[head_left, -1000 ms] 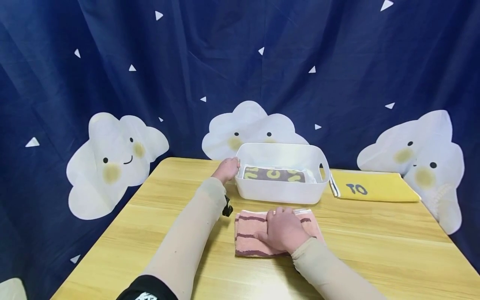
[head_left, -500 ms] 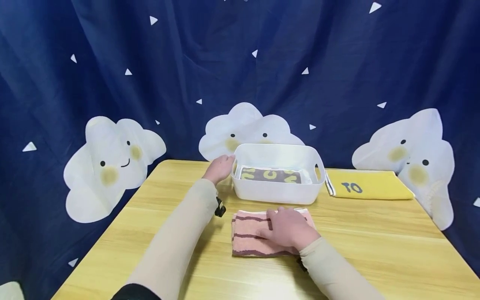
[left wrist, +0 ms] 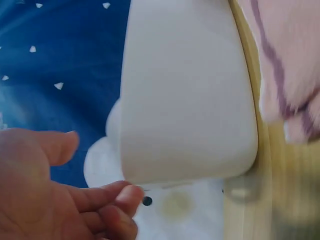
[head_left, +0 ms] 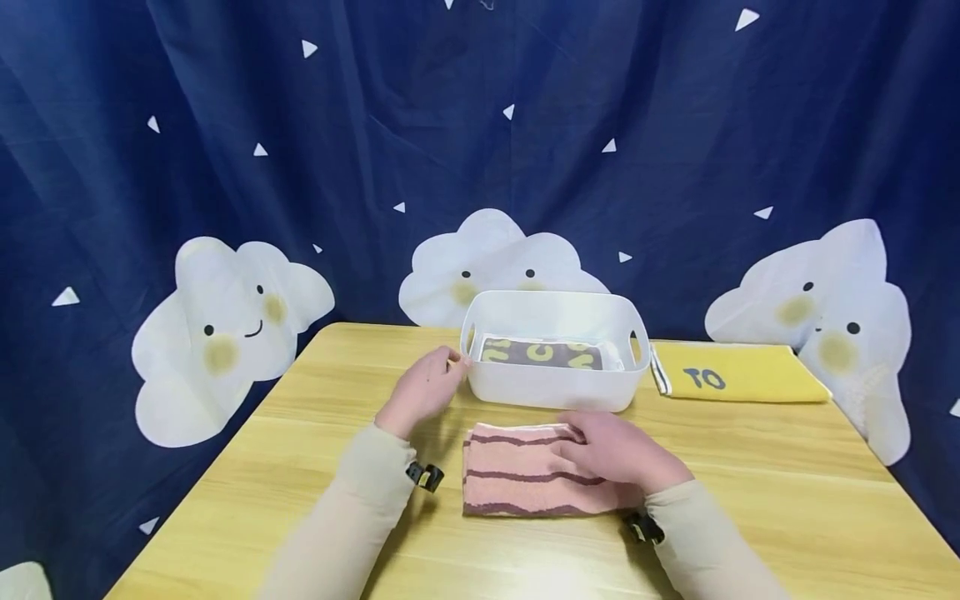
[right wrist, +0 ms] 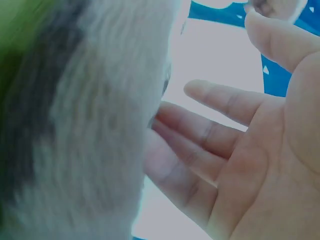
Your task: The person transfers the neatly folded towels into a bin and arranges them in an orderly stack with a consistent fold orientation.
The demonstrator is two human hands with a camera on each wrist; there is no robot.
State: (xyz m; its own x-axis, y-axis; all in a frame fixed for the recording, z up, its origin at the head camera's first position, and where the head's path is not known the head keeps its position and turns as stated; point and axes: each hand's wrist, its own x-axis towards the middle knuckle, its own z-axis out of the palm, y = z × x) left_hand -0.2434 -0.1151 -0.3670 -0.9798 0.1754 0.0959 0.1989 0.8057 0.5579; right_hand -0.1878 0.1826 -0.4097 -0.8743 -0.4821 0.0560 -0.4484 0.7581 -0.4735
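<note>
A folded pink towel (head_left: pixel 513 467) with dark wavy stripes lies on the table. Over its right side is my right hand (head_left: pixel 622 450); the right wrist view shows the extended fingers (right wrist: pixel 205 135) beside the blurred towel cloth (right wrist: pixel 95 130). My left hand (head_left: pixel 423 387) is at the left end of the white basket (head_left: pixel 555 389), fingers loosely bent and gripping nothing. In the left wrist view its fingertips are by the basket's wall (left wrist: pixel 190 100); whether they touch it I cannot tell. Inside the basket lies a folded grey-brown towel (head_left: pixel 540 352) with yellow marks.
To the right of the basket lies a folded yellow towel (head_left: pixel 750 372) marked "TO". Everything rests on a light wooden table (head_left: pixel 300 442). Behind it hangs a dark blue curtain (head_left: pixel 360 108) with white clouds.
My left hand has come off the basket's left handle and moved lower, toward me. My right hand has shifted from the middle of the pink towel to its right side.
</note>
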